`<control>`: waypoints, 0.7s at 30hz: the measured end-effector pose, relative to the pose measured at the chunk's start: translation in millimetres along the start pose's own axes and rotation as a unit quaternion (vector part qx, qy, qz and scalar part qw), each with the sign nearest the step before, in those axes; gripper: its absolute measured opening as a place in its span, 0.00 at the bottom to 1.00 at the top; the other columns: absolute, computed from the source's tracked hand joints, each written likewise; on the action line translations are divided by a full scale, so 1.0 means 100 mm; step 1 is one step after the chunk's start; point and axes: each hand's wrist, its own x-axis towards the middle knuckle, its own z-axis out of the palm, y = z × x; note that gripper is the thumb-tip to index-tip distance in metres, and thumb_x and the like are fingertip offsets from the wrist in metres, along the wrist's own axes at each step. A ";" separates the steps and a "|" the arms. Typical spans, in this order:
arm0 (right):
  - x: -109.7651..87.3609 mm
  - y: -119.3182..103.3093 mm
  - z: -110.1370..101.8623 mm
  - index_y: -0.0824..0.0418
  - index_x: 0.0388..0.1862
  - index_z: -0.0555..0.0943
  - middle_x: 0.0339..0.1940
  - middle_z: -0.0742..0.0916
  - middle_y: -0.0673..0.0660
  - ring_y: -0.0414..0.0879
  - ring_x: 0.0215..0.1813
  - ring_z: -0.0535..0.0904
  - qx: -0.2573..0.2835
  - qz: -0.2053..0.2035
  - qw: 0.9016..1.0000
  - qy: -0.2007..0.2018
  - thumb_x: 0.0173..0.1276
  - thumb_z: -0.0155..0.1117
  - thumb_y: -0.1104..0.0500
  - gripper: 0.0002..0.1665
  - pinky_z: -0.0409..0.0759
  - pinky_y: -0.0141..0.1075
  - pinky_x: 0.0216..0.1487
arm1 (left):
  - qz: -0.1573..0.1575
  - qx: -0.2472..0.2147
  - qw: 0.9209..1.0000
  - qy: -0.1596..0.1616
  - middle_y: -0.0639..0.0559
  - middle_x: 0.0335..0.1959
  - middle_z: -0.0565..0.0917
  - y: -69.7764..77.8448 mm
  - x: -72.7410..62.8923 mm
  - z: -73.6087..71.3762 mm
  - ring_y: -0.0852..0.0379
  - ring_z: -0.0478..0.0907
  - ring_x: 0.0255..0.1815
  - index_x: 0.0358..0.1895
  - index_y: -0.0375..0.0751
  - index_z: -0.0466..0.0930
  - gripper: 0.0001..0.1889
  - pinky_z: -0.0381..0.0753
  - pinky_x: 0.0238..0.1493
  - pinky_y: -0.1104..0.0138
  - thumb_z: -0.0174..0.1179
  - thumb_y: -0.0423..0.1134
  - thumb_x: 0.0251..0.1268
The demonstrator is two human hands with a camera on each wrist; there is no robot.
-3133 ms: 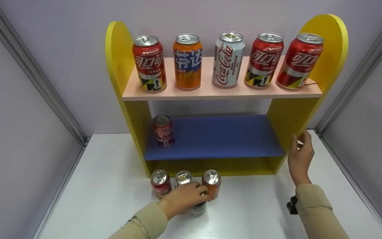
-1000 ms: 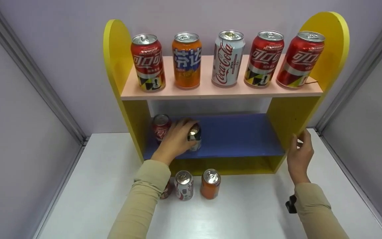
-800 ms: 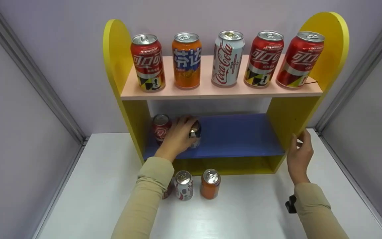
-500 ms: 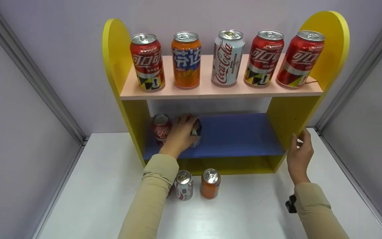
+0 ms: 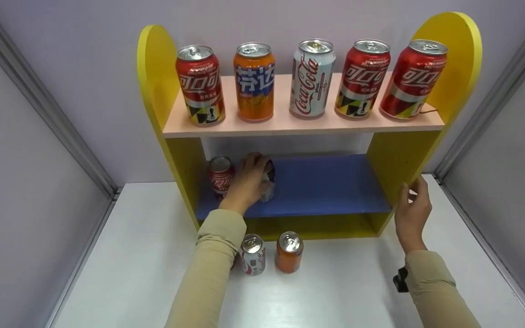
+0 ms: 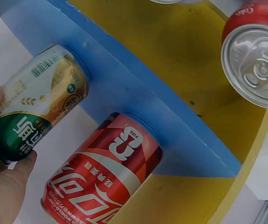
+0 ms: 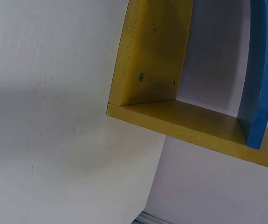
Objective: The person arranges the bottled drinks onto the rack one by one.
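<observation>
My left hand (image 5: 246, 182) holds a green, white and gold drink can (image 6: 43, 102) upright on the blue shelf (image 5: 326, 187). In the left wrist view the thumb lies on one side of the can and a finger on the other. Just left of it on that shelf stands a red Coca-Cola can (image 6: 106, 172), apart from the held can. My right hand (image 5: 413, 214) rests at the outer right side panel (image 5: 404, 155) of the rack, fingers loosely bent. Only a sliver of that hand shows in the right wrist view, and some fingertips are hidden.
Several cans line the pink top shelf (image 5: 285, 126). On the white table (image 5: 326, 282), a white Coca-Cola can (image 5: 253, 262) and an orange can (image 5: 289, 259) stand before the rack; a red can there is mostly hidden by the left sleeve (image 5: 212, 255).
My left hand carried the green, white and gold can from the table up onto the blue shelf, then edged slightly backward with it. The right hand stays in place.
</observation>
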 end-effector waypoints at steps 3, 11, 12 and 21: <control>0.01 0.00 0.00 0.64 0.68 0.71 0.52 0.82 0.62 0.35 0.51 0.73 0.001 -0.001 1.000 0.000 0.79 0.52 0.60 0.22 0.71 0.26 0.46 | 0.002 0.003 1.000 0.001 0.38 0.68 0.64 0.00 0.01 0.00 0.39 0.63 0.69 0.72 0.41 0.66 0.33 0.68 0.69 0.52 0.67 0.35 0.65; 0.00 0.00 0.00 0.64 0.68 0.71 0.53 0.81 0.61 0.38 0.52 0.74 0.001 0.002 1.000 -0.003 0.79 0.53 0.59 0.23 0.71 0.26 0.47 | -0.029 0.032 0.999 0.019 0.39 0.71 0.62 0.07 0.02 0.03 0.41 0.61 0.71 0.72 0.40 0.67 0.35 0.70 0.68 0.54 0.69 0.39 0.62; 0.00 0.00 -0.01 0.64 0.68 0.71 0.53 0.81 0.61 0.39 0.53 0.74 0.001 0.003 1.000 -0.003 0.79 0.53 0.59 0.23 0.71 0.26 0.47 | -0.031 0.043 0.998 0.030 0.39 0.70 0.63 0.08 0.02 0.03 0.42 0.62 0.71 0.71 0.39 0.68 0.35 0.71 0.67 0.54 0.70 0.41 0.62; -0.01 0.02 -0.01 0.64 0.68 0.72 0.52 0.82 0.62 0.39 0.52 0.74 -0.006 0.005 1.000 0.001 0.79 0.53 0.59 0.22 0.71 0.26 0.47 | -0.045 0.125 0.982 0.131 0.40 0.54 0.78 0.17 0.04 0.08 0.44 0.76 0.55 0.58 0.36 0.79 0.31 0.84 0.46 0.55 0.74 0.50 0.55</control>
